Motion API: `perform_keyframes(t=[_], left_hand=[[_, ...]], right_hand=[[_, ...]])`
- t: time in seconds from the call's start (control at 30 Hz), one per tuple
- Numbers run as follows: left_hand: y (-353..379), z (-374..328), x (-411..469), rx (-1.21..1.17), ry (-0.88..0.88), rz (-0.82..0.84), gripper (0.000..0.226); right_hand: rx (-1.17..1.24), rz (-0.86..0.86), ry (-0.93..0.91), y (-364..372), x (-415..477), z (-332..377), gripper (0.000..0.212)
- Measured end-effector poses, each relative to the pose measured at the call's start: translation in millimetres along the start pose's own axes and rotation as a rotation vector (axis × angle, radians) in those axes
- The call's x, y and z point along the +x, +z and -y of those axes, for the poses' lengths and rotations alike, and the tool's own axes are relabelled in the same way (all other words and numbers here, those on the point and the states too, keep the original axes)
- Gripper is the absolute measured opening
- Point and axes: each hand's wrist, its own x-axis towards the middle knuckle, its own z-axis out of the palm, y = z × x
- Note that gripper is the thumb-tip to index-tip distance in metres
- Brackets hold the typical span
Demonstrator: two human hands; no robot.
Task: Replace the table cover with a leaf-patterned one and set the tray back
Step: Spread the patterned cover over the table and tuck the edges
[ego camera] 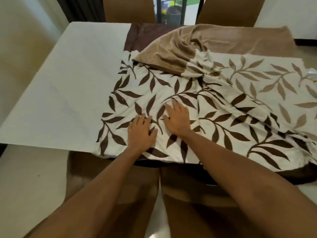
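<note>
Your left grip (142, 133) and right grip (178, 121) lie flat, fingers spread and holding nothing, on the leaf-patterned cover (171, 83) at centre frame. You're probably smoothing it toward the white counter (68, 83) at left. A shiny object (312, 74) at the right edge might be the tray.

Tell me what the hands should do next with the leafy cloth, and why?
Probably slide the leaf-patterned cloth leftward with both flat hands. The left hand and right hand press on it, the white left part of the table lies uncovered, and the tan band is folded over in a bunch at the back.
</note>
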Motion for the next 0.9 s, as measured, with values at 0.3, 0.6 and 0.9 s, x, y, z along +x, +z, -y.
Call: perform_keyframes(t=[0.3, 0.6, 0.9], left_hand=[[-26, 154, 15, 0.098, 0.103, -0.013, 0.071], [-87, 333, -10, 0.129, 0.063, -0.011, 0.07], [-129, 441, -29, 0.138, -0.022, 0.111, 0.081]], right_hand=[[-0.19, 0.036, 0.164, 45, 39, 110, 0.083], [-0.19, 0.101, 0.085, 110, 61, 269, 0.088], [-0.156, 0.135, -0.016, 154, 65, 372, 0.09]])
